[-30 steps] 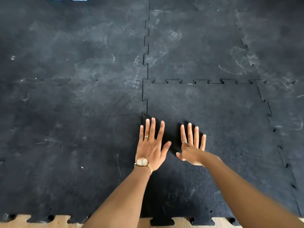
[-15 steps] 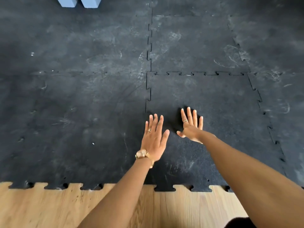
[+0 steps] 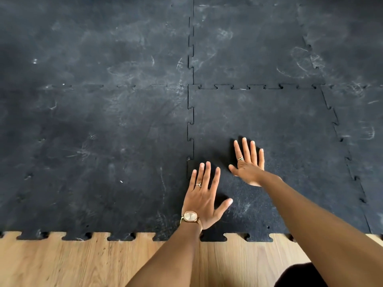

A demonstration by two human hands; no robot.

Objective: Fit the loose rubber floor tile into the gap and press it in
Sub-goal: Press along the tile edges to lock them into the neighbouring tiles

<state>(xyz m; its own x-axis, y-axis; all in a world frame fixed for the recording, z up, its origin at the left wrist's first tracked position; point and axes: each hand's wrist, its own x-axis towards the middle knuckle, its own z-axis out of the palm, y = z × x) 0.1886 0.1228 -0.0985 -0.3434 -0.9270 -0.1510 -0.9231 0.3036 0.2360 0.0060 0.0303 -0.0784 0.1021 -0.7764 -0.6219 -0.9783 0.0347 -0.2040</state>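
Two flat, spread palms, left hand (image 3: 204, 196) and right hand (image 3: 248, 162), gripping nothing, press a dense, floppy-looking rubber floor tile (image 3: 279, 141), best pushed along its jigsaw edge (image 3: 189, 129).

Single head-worn view, wide-angle, pitched forward and down from above the person's arms. Near edge of frame takes in wood floor (image 3: 62, 264); black interlocking rubber mat (image 3: 103, 141) fills the rest to the top. Both forearms enter from the bottom. Straight seams bow toward the frame edges. No second view.
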